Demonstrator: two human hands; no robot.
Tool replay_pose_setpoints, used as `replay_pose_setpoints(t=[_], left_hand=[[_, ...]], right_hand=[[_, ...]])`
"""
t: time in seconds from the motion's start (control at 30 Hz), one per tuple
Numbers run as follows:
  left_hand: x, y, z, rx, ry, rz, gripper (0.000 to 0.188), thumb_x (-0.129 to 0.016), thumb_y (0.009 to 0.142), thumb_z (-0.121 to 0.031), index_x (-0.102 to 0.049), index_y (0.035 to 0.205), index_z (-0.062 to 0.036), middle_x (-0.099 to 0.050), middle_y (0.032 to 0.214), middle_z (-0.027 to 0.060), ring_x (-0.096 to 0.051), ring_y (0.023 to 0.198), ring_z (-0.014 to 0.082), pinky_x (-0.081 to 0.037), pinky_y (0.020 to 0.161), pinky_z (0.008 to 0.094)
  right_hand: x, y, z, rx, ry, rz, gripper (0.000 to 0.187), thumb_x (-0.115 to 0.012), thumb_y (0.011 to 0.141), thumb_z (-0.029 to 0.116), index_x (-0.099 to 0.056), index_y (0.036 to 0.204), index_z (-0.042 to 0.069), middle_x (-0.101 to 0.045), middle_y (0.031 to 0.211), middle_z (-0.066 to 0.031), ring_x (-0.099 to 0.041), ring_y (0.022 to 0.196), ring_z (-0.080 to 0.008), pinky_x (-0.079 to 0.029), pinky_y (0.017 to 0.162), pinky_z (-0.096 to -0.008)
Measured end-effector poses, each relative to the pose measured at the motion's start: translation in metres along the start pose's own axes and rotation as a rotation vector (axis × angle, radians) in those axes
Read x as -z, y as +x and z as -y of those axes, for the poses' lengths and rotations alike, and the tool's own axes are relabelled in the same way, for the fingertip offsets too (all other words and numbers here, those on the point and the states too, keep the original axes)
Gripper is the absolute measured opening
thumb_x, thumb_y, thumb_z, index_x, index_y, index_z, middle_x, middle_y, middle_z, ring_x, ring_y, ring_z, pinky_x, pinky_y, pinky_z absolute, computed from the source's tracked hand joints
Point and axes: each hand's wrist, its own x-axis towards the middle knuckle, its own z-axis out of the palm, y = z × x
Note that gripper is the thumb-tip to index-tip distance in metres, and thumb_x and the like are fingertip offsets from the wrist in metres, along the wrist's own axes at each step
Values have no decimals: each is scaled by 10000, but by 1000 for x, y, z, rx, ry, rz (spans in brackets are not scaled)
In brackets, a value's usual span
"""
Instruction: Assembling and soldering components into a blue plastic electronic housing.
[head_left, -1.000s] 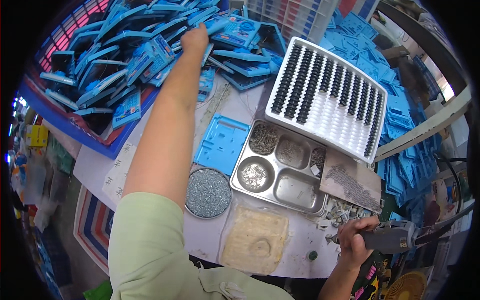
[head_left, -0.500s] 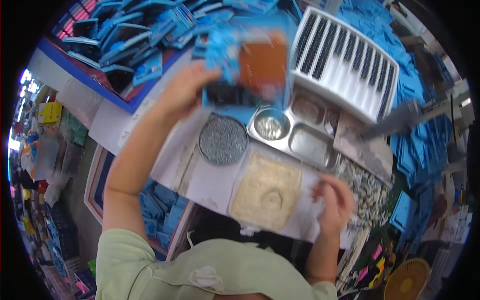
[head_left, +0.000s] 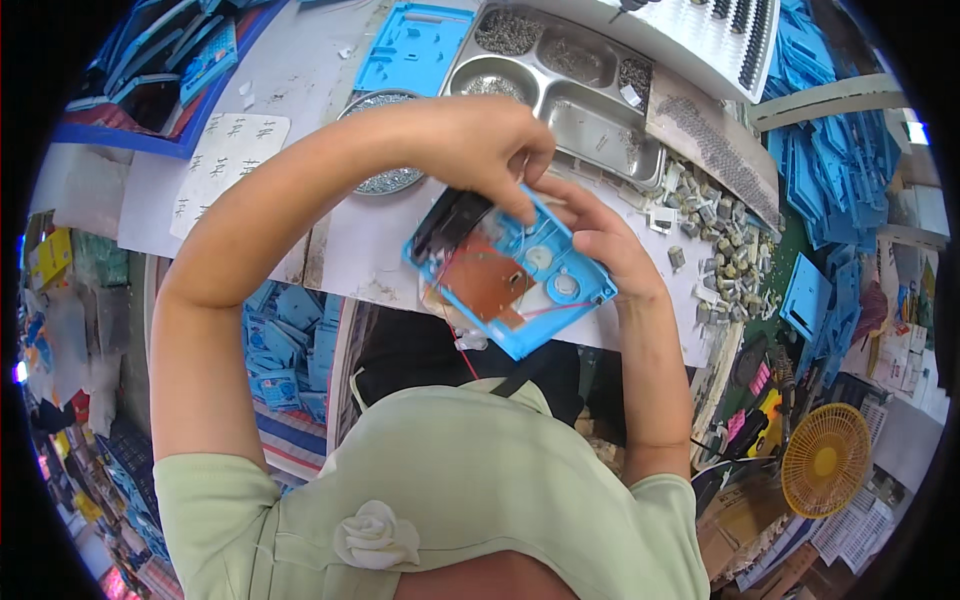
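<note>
A blue plastic casing [head_left: 540, 318] is held tilted over the near edge of the table, its inside facing up. In it sit a brown circuit board [head_left: 488, 280], a black part [head_left: 452, 222] and thin red wires. My left hand [head_left: 490, 150] bends over the casing's far edge, its thumb on the inside and its fingers curled close to my right fingers. My right hand [head_left: 610, 240] grips the casing's right upper edge, with the thumb on top. Whether anything small lies between the fingertips, I cannot make out.
Beyond my hands stand a metal compartment tray [head_left: 655, 165] of small screws and a round dish [head_left: 385, 182] of metal bits. Another blue casing [head_left: 412, 50] lies behind. Small metal-and-white parts [head_left: 715, 235] are heaped at the right, near a yellow fan [head_left: 826, 460].
The blue casing has come from the far side of the table towards me, carried by my left hand. My right hand has moved from the table's right side onto the casing.
</note>
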Motion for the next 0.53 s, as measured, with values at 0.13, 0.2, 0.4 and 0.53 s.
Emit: replay_pose_setpoints(t=[0.13,0.2,0.4,0.53], left_hand=[[-20,-8,0,-267,209,-644,455,-831,751,-251,-638,1107,-45,-632,1087,123,-618,1022,318,-509,860,411],[-47,-35,-23,-218,174,-604,470,-835,745,-255,-639,1123,-55,-627,1111,128,-610,1052,338,-505,884,442],[-152,-74,-22,-153,295,-402,412,-820,737,-270,-649,1066,-91,-618,1142,95,-590,1080,281,-433,960,443],[-161,-89,2,-198,329,-424,409,-811,730,-247,-650,1089,-138,-608,1153,94,-591,1113,259,-419,974,464]], right_hand=[[-21,-27,-3,149,-476,-391,684,-611,942,111,-345,1566,23,-672,1214,-168,-632,1161,-231,-506,1004,-365],[-37,-40,-5,153,-820,-572,617,-596,904,32,-427,1497,26,-674,1182,-171,-615,1120,-243,-481,997,-392],[-55,-32,-28,384,-1578,-684,434,-671,735,-29,-671,1161,57,-622,1050,-151,-509,981,-350,-424,895,-440],[-45,-31,-41,312,-1480,-662,407,-686,746,-3,-688,1145,81,-598,1092,-145,-483,1046,-334,-406,919,-491]])
